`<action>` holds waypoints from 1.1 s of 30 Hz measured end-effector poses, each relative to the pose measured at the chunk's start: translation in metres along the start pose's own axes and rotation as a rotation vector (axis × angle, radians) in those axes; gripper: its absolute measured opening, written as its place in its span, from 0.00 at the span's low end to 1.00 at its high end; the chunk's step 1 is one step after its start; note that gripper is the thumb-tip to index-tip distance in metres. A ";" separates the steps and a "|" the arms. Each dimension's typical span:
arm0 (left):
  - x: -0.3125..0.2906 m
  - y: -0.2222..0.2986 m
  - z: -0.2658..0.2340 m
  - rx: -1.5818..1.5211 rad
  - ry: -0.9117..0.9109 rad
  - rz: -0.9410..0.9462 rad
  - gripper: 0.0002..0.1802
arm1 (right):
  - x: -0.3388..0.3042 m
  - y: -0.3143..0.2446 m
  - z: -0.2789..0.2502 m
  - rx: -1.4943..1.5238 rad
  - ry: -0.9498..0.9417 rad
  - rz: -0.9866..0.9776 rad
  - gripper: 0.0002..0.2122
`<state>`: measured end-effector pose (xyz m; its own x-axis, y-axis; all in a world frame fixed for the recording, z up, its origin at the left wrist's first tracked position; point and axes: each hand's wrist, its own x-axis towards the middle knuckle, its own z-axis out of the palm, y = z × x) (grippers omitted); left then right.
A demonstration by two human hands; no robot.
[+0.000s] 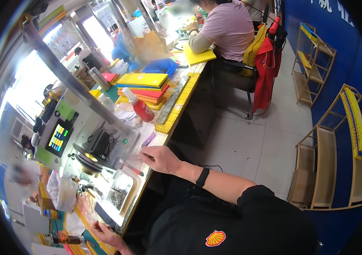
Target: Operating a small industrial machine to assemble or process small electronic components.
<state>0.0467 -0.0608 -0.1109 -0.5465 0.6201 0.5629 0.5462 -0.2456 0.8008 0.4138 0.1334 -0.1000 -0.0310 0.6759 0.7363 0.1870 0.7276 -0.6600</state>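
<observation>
My right hand [159, 160] is at the bench edge with its fingers curled closed. Whatever they may hold is hidden. Just below its fingertips lies a slim tool with a red handle [133, 168]. A purple pen-like item [148, 139] lies above it. My left hand [105, 235] is low at the bench's near edge, fingers loosely bent and apart, with nothing visible in it. Close to it are a dark flat piece [108, 214] and a pale tray [135, 192] holding a heap of small dark bits [119, 197]. A machine with a round dark head [88, 160] stands behind the tray.
A lit control screen [59, 137] is on the machine. Farther along the bench stand a red bottle [140, 109], stacked yellow and red strips [143, 85] and a blue bin [160, 67]. A co-worker [227, 29] sits beyond. Wooden racks [326, 161] line the right wall.
</observation>
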 end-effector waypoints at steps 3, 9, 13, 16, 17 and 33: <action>-0.002 0.009 0.006 0.011 0.035 0.008 0.08 | 0.001 0.001 0.000 -0.008 0.003 -0.010 0.07; 0.001 0.001 0.000 -0.031 -0.025 -0.028 0.08 | 0.000 0.003 0.002 0.004 0.018 -0.018 0.07; 0.000 0.006 0.002 -0.047 -0.034 -0.040 0.09 | 0.001 0.001 0.001 0.001 0.023 -0.023 0.07; -0.001 0.006 0.001 -0.049 -0.021 -0.041 0.10 | 0.001 0.000 0.001 0.004 0.015 -0.012 0.07; -0.001 0.006 0.001 -0.055 -0.023 -0.041 0.10 | 0.001 0.000 0.001 0.001 0.014 -0.008 0.07; 0.000 0.005 0.003 -0.111 -0.033 -0.048 0.10 | 0.001 -0.001 0.000 -0.007 0.007 -0.007 0.05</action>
<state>0.0511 -0.0601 -0.1071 -0.5481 0.6570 0.5177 0.4456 -0.2945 0.8454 0.4133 0.1331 -0.0987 -0.0253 0.6696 0.7423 0.1940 0.7318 -0.6534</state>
